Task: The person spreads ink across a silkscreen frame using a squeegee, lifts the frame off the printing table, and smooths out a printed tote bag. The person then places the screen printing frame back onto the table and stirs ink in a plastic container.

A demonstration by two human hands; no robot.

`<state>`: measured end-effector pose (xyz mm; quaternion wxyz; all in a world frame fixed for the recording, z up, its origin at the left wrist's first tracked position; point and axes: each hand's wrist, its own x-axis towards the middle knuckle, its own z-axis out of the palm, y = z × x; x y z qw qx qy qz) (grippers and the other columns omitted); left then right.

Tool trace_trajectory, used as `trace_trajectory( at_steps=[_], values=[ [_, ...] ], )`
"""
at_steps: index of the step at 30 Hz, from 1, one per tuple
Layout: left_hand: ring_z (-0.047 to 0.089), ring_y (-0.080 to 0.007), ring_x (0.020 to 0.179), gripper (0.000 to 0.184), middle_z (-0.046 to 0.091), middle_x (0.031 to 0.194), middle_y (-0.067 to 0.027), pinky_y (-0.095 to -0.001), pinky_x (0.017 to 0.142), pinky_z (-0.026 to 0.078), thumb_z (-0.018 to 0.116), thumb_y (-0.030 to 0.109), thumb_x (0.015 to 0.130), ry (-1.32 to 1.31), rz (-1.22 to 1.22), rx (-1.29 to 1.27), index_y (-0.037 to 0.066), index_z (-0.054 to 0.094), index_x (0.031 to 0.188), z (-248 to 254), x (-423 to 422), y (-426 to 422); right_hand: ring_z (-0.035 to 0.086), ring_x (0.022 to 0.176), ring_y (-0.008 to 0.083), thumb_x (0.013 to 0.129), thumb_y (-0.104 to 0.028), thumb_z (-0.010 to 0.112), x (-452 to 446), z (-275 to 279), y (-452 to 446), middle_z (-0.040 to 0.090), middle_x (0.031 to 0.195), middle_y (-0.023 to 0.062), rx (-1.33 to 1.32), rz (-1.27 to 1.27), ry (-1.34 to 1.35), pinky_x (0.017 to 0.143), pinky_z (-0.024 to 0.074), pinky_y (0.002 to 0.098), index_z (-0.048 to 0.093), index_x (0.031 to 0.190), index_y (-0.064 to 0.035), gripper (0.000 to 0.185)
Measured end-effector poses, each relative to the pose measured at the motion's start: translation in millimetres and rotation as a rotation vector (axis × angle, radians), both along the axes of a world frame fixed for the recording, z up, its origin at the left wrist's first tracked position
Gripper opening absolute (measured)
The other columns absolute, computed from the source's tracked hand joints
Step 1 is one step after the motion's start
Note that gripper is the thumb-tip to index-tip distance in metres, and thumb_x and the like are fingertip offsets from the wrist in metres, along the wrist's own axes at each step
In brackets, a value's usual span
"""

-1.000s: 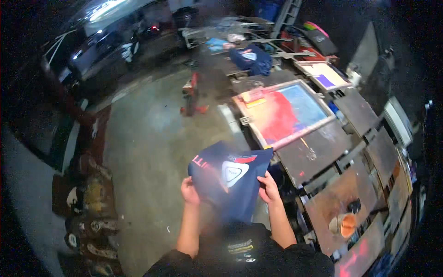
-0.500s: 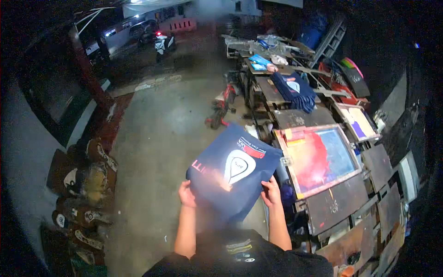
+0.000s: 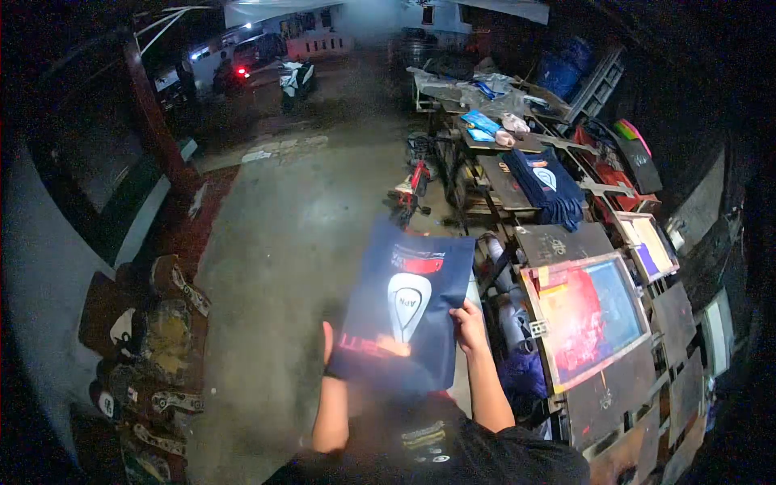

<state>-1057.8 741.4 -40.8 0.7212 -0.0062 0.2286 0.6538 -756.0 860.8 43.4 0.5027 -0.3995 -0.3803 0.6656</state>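
A navy printed fabric bag [image 3: 372, 331] faces me in front of my chest. It carries a white drop-shaped emblem, a red band and pinkish lettering. On its right edge my right hand [image 3: 469, 327] is closed, with the thumb over the front. My left hand [image 3: 328, 343] is at the bag's left edge, thumb pointing up beside it. The left fingers are hidden behind the fabric, so their grip does not show. A stack of similar navy bags [image 3: 548, 179] lies on the bench to the right.
On the right-hand bench, a framed printing screen [image 3: 586, 315] smeared with red and yellow ink stands near a smaller screen [image 3: 647, 246]. Blue packets [image 3: 482, 125] lie farther back. A red child's bike [image 3: 414, 184] stands beside the bench. A carved wooden seat [image 3: 174, 335] is at left.
The bag has turned more upright and shifted slightly left. My left thumb now points up beside its edge. The view has swung left, so the bench appears farther right.
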Motion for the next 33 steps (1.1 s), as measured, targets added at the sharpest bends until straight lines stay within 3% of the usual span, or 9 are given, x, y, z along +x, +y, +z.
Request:
trace_trajectory(
  at_steps=[6,11,14,16,19,27,29,32,33],
  values=[
    [0.056,-0.0241,0.115,0.077,0.055,0.129,-0.0085,-0.0414,0.095,0.049,0.055,0.065,0.089,0.316,-0.185,0.002,0.008,0.045,0.139,-20.1,-28.5,60.7,0.060,0.083,0.0093,0.081,0.003,0.052,-23.1,-10.3,90.9,0.068,0.098,0.0004,0.054,0.069,-0.090,0.072,0.0471,0.0231,0.068,0.111,-0.0011,0.034],
    [0.063,-0.0223,0.107,0.067,0.063,0.117,-0.0124,-0.0382,0.088,0.055,0.062,0.013,0.096,0.612,-0.164,-0.212,0.001,0.023,0.148,6.5,-19.5,139.6,0.058,0.073,0.0080,0.081,0.002,0.051,-23.8,-5.8,179.1,0.068,0.092,-0.0008,0.168,0.064,-0.253,0.066,0.0454,0.0220,0.070,0.110,-0.0016,0.035],
    [0.061,-0.0189,0.109,0.056,0.063,0.118,-0.0099,-0.0345,0.086,0.054,0.059,0.012,0.097,1.330,-0.607,0.244,0.002,0.031,0.144,16.7,-38.0,188.5,0.060,0.080,0.0096,0.080,0.001,0.052,-20.0,-21.7,242.5,0.069,0.092,0.0002,0.208,0.022,-0.248,0.073,0.0470,0.0238,0.070,0.105,0.0005,0.031],
    [0.060,-0.0161,0.109,0.046,0.063,0.120,-0.0085,-0.0331,0.089,0.051,0.058,0.010,0.097,0.741,-0.535,0.037,0.003,0.039,0.138,-29.3,-47.3,235.4,0.061,0.082,0.0095,0.080,0.002,0.052,-14.3,-21.3,277.9,0.069,0.093,0.0004,0.236,0.016,-0.283,0.075,0.0472,0.0234,0.070,0.105,0.0017,0.031],
    [0.058,-0.0198,0.115,0.036,0.062,0.124,-0.0102,-0.0357,0.101,0.044,0.056,0.007,0.096,1.243,-0.493,0.268,0.002,0.051,0.131,-52.0,-39.6,289.9,0.061,0.083,0.0095,0.080,0.004,0.051,-6.2,-13.9,317.8,0.069,0.093,0.0009,0.236,0.017,-0.309,0.076,0.0475,0.0239,0.070,0.104,0.0020,0.031],
    [0.061,-0.0323,0.108,0.046,0.061,0.121,-0.0200,-0.0418,0.095,0.049,0.064,0.037,0.090,1.176,-0.360,0.331,0.005,0.060,0.123,-52.7,-4.9,354.9,0.059,0.078,0.0088,0.083,0.006,0.052,-3.9,-13.8,394.7,0.069,0.091,0.0015,0.316,-0.010,-0.335,0.071,0.0471,0.0226,0.069,0.101,0.0020,0.025],
    [0.062,-0.0191,0.106,0.043,0.066,0.119,-0.0095,-0.0348,0.098,0.046,0.047,0.036,0.102,1.758,-0.690,0.092,0.001,0.059,0.124,-9.1,-5.1,368.5,0.060,0.079,0.0092,0.083,0.006,0.053,-5.8,-21.7,416.5,0.069,0.092,0.0016,0.337,-0.009,-0.345,0.072,0.0474,0.0231,0.069,0.102,0.0021,0.025],
    [0.064,-0.0163,0.096,0.047,0.068,0.110,-0.0076,-0.0334,0.088,0.050,0.049,0.043,0.100,1.160,-0.385,0.144,0.003,0.064,0.118,-109.9,-30.9,418.2,0.061,0.083,0.0105,0.082,0.004,0.055,-15.1,-21.4,442.1,0.069,0.093,0.0029,0.303,-0.073,-0.340,0.076,0.0486,0.0248,0.069,0.104,0.0027,0.027],
    [0.064,-0.0162,0.091,0.045,0.069,0.107,-0.0063,-0.0324,0.082,0.051,0.051,0.042,0.099,1.034,-0.333,0.042,0.002,0.065,0.113,18.5,-1.0,416.2,0.061,0.086,0.0111,0.081,0.005,0.053,-15.1,-21.7,450.0,0.069,0.094,0.0025,0.328,-0.069,-0.395,0.079,0.0479,0.0252,0.068,0.104,0.0035,0.027]
  ],
)
